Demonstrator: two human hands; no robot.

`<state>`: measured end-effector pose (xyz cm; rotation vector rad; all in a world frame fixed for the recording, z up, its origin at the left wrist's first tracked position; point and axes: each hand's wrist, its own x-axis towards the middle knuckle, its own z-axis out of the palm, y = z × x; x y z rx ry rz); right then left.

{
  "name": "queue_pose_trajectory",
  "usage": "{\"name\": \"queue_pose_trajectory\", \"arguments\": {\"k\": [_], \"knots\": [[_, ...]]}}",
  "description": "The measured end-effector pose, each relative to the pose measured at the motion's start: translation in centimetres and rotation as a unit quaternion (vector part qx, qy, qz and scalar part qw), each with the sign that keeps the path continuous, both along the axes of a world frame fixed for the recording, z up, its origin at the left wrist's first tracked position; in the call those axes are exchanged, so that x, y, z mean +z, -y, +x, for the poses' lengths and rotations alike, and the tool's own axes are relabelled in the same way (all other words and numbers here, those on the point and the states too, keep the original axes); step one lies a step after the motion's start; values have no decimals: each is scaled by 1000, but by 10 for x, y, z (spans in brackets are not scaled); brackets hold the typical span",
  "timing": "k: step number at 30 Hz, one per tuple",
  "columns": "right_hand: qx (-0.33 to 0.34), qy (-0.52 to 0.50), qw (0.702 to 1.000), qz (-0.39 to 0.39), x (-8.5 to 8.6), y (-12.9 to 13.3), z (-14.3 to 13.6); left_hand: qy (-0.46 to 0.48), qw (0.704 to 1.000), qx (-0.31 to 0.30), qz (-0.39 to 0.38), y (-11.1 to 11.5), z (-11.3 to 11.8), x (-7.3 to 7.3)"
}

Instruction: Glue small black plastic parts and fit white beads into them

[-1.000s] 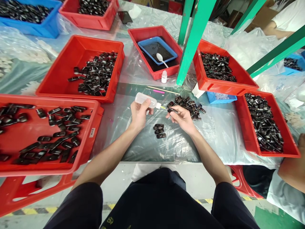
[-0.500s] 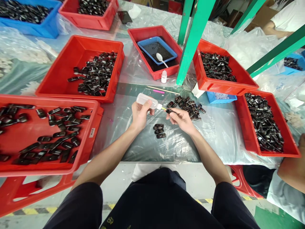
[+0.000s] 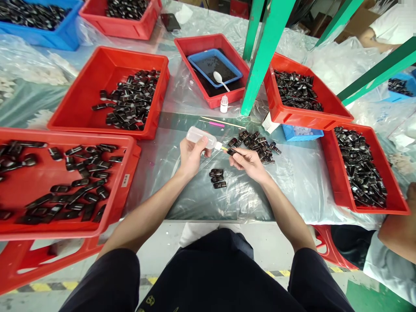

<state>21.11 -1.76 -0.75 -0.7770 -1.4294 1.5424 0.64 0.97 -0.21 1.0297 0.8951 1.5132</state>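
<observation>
My left hand point(image 3: 192, 157) is closed round a clear squeeze bottle point(image 3: 200, 137) with a white cap and a thin yellowish nozzle. The bottle lies tilted, its nozzle pointing right. Between the fingertips of my right hand point(image 3: 247, 163) is a small glossy black plastic part point(image 3: 231, 151). The nozzle tip meets or almost meets that part; I cannot tell which. A loose pile of similar black parts point(image 3: 256, 143) lies just beyond my right hand. Several more black parts point(image 3: 217, 178) sit in a short column on the plastic sheet nearer to me.
Red bins of black parts stand on the left point(image 3: 130, 190) and right point(image 3: 394, 190). A red tray point(image 3: 211, 102) holds a blue tray and white spoon point(image 3: 218, 78). Before it stands a small bottle point(image 3: 224, 104). A green post point(image 3: 256, 65) rises behind. Another person's arm point(image 3: 401, 227) is at far right.
Both hands keep nearly the same place. The black part in my right hand has shifted very slightly at the nozzle tip, and the right fingers have moved a little.
</observation>
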Motion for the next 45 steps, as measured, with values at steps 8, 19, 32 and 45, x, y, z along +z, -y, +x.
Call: {"name": "queue_pose_trajectory", "arguments": {"k": [8,19,32,45], "knots": [[-6,3,1000,8,0,0,0,-19,1000,2,5,1,-1,-1],[8,17,1000,12,1,1,2,-34,999,1,4,-1,-4,-2],[10,35,999,22,-1,0,1,-44,999,9,9,-1,-5,2],[11,32,999,15,-4,0,1,-77,996,32,34,-2,-5,2]]}}
